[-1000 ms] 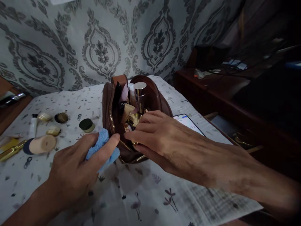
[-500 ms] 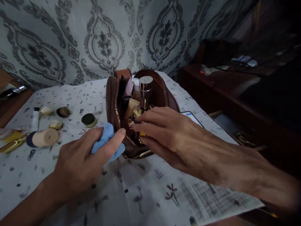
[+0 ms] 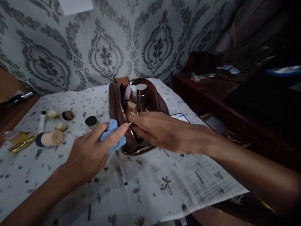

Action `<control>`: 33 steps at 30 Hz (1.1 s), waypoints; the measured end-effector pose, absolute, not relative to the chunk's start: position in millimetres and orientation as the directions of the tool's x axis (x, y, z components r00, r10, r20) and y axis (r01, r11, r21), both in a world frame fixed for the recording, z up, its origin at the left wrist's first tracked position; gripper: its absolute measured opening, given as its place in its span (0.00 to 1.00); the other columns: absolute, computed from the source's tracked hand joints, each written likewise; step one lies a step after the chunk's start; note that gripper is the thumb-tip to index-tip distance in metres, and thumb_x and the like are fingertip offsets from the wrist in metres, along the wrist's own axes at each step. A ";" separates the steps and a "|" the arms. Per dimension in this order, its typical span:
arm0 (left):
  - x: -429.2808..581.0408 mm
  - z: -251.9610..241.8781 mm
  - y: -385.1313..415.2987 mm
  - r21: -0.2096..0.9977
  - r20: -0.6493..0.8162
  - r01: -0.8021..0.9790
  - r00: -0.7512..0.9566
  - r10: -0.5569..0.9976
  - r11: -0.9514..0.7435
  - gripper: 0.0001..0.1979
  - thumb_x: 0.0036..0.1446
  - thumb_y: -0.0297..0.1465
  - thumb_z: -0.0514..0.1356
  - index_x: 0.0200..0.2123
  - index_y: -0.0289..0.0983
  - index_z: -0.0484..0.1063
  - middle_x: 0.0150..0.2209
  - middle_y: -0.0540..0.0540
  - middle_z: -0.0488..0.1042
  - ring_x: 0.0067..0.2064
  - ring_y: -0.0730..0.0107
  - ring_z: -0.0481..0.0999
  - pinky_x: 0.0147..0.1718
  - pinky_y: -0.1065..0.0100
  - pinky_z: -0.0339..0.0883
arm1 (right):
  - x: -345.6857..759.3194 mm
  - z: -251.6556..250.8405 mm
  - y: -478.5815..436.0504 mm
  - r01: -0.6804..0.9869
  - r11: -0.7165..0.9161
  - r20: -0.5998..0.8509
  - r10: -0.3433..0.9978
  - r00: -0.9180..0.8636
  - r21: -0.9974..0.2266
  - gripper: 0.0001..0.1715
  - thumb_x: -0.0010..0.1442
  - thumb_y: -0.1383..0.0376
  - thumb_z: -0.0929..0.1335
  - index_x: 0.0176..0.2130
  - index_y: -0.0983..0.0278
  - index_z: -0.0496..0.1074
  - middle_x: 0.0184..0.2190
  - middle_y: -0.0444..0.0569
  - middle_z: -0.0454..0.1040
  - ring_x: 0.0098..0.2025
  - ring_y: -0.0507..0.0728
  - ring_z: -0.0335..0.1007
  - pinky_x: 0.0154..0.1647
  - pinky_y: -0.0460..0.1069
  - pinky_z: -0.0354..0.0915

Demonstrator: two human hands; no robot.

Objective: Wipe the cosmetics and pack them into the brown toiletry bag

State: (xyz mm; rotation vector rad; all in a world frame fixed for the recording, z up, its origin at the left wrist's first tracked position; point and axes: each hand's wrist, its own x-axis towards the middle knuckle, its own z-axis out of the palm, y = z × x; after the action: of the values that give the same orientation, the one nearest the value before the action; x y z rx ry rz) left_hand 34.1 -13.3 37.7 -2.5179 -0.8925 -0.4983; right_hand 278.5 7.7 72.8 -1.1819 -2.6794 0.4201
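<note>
My left hand is closed round a crumpled blue cloth, its index finger stretched to the near left rim of a brown zip-up makeup bag. The bag stands unzipped. Over its opening, my right hand reaches in from the right with fingers bent and drawn together. Whatever its fingertips hold is hidden or too small to name. Behind those fingers, a shiny silver-capped bottle stands upright in the bag, beside a white-capped bottle and a beige tube.
Left on the patterned cloth lie a beige bottle with a dark cap, a gold tube, a dark-lidded jar and several small jars. A phone lies right of the bag. Beyond the table's right edge is an open drawer.
My right hand's fingers have drawn together and moved towards the bag's left rim, nearer my left index fingertip. The view has shifted slightly. My left hand still holds the blue cloth.
</note>
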 end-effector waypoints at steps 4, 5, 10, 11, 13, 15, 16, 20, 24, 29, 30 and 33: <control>17.6 26.7 -20.2 -0.175 0.404 0.724 0.671 0.621 -0.667 0.42 0.56 0.21 0.49 0.71 0.49 0.42 0.51 0.40 0.70 0.34 0.66 0.74 0.22 0.72 0.57 | 277.0 72.8 0.2 0.714 0.658 0.207 0.753 -0.625 -0.237 0.09 0.67 0.70 0.62 0.36 0.65 0.71 0.35 0.51 0.75 0.35 0.56 0.71 0.36 0.50 0.65; 11.2 22.3 -21.7 -0.151 0.367 0.749 0.648 0.667 -0.645 0.41 0.55 0.21 0.49 0.71 0.48 0.44 0.52 0.40 0.70 0.36 0.64 0.75 0.22 0.72 0.59 | 276.3 72.1 -2.5 0.710 0.669 0.288 0.740 -0.608 -0.219 0.10 0.67 0.70 0.62 0.37 0.65 0.72 0.37 0.52 0.76 0.38 0.57 0.72 0.38 0.51 0.66; -30.4 2.1 -24.5 -0.021 0.124 0.857 0.513 0.850 -0.514 0.31 0.58 0.24 0.53 0.65 0.44 0.58 0.54 0.39 0.70 0.43 0.60 0.77 0.31 0.68 0.69 | 266.2 66.0 -23.0 0.599 0.783 0.653 0.545 -0.526 -0.171 0.11 0.66 0.70 0.64 0.45 0.63 0.73 0.45 0.53 0.78 0.50 0.62 0.74 0.50 0.56 0.70; -39.7 -0.8 -24.6 0.004 0.120 0.873 0.483 0.867 -0.487 0.26 0.61 0.27 0.52 0.64 0.42 0.60 0.54 0.39 0.70 0.44 0.59 0.77 0.33 0.67 0.70 | 262.1 63.9 -28.1 0.571 0.804 0.689 0.509 -0.516 -0.166 0.12 0.66 0.71 0.64 0.46 0.63 0.73 0.45 0.53 0.78 0.51 0.62 0.74 0.52 0.56 0.70; -58.6 -5.1 -25.0 0.053 0.138 0.903 0.417 0.898 -0.427 0.21 0.67 0.35 0.51 0.61 0.41 0.63 0.52 0.39 0.72 0.44 0.58 0.77 0.36 0.64 0.72 | 251.0 58.1 -37.9 0.509 0.845 0.732 0.451 -0.511 -0.165 0.13 0.65 0.73 0.65 0.48 0.62 0.73 0.45 0.53 0.79 0.50 0.60 0.75 0.52 0.55 0.71; -78.4 -7.2 -25.2 0.103 0.172 0.929 0.336 0.926 -0.356 0.21 0.68 0.42 0.51 0.59 0.40 0.66 0.50 0.40 0.73 0.45 0.57 0.78 0.39 0.62 0.73 | 236.3 49.3 -45.3 0.438 0.879 0.739 0.422 -0.525 -0.190 0.13 0.65 0.74 0.66 0.48 0.62 0.72 0.44 0.52 0.79 0.48 0.59 0.76 0.50 0.53 0.72; -89.1 -7.5 -24.9 0.131 0.194 0.937 0.297 0.935 -0.325 0.22 0.68 0.44 0.51 0.58 0.40 0.67 0.50 0.41 0.74 0.46 0.57 0.78 0.41 0.62 0.73 | 228.2 43.9 -47.7 0.405 0.889 0.730 0.421 -0.538 -0.214 0.13 0.65 0.74 0.65 0.48 0.62 0.72 0.43 0.52 0.79 0.47 0.59 0.76 0.48 0.53 0.73; -139.7 -3.3 -16.6 0.200 0.327 0.956 0.141 0.934 -0.215 0.20 0.69 0.42 0.49 0.56 0.38 0.68 0.55 0.41 0.74 0.54 0.56 0.74 0.54 0.59 0.68 | 195.8 19.3 -49.1 0.304 0.895 0.658 0.446 -0.607 -0.327 0.12 0.67 0.72 0.63 0.47 0.65 0.73 0.40 0.54 0.79 0.44 0.58 0.76 0.43 0.52 0.74; -191.5 3.5 -3.2 0.061 0.311 0.983 -0.184 0.932 0.174 0.20 0.68 0.36 0.48 0.59 0.35 0.65 0.59 0.36 0.69 0.59 0.52 0.69 0.55 0.56 0.66 | 168.0 -1.7 -46.2 0.293 0.815 0.498 0.547 -0.674 -0.500 0.12 0.67 0.70 0.62 0.44 0.65 0.75 0.38 0.54 0.79 0.42 0.58 0.76 0.44 0.54 0.74; -222.5 6.5 -4.5 0.016 0.234 0.961 -0.273 0.933 0.277 0.18 0.64 0.33 0.52 0.54 0.33 0.69 0.58 0.31 0.70 0.58 0.46 0.69 0.49 0.56 0.68 | 135.3 -12.4 -43.3 0.348 0.663 0.310 0.666 -0.678 -0.663 0.13 0.65 0.69 0.64 0.45 0.66 0.77 0.41 0.54 0.80 0.42 0.57 0.76 0.44 0.53 0.71; -224.2 7.4 -7.0 0.010 0.219 0.961 -0.270 0.937 0.275 0.17 0.64 0.34 0.52 0.52 0.34 0.70 0.56 0.32 0.72 0.56 0.47 0.71 0.48 0.57 0.68 | 129.4 -12.7 -42.2 0.346 0.645 0.290 0.672 -0.681 -0.681 0.13 0.65 0.69 0.64 0.44 0.66 0.77 0.41 0.54 0.81 0.42 0.57 0.76 0.43 0.53 0.70; -225.0 11.1 -14.2 -0.002 0.193 0.960 -0.273 0.942 0.279 0.18 0.66 0.40 0.49 0.47 0.35 0.72 0.48 0.34 0.77 0.51 0.47 0.75 0.44 0.57 0.68 | 113.5 -14.7 -37.4 0.324 0.596 0.258 0.687 -0.679 -0.735 0.14 0.64 0.69 0.64 0.44 0.66 0.78 0.40 0.53 0.81 0.39 0.55 0.75 0.41 0.50 0.69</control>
State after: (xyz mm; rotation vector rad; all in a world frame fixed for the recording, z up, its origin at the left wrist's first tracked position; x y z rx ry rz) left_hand -225.0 -14.2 11.1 -1.7899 -2.3829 -0.1719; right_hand 113.5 -37.4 -14.7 -0.8004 -2.2965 0.9109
